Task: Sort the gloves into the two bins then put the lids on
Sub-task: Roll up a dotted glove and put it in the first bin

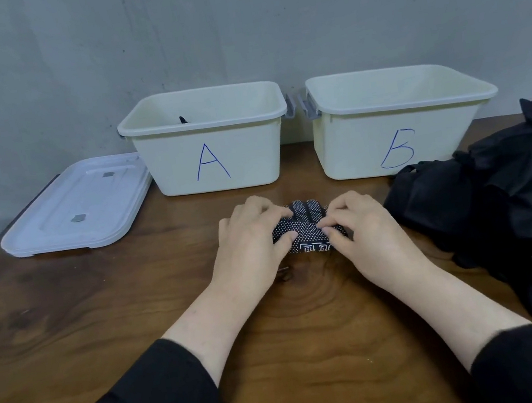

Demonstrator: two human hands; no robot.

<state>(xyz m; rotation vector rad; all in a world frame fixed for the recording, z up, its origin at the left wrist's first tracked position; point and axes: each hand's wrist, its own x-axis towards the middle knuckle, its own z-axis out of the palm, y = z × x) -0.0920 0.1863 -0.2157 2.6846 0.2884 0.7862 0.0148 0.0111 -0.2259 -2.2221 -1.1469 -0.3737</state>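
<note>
On our dark wooden table [104,329], before a grey wall [64,59], our left hand [249,238] and right hand [361,225] pinch a dotted glove [303,227] with curled fingers.

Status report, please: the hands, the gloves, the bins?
Left hand and right hand grip dotted glove on table. Black glove pile waiting at right. Bin A, bin B open; lids stacked left.
</note>
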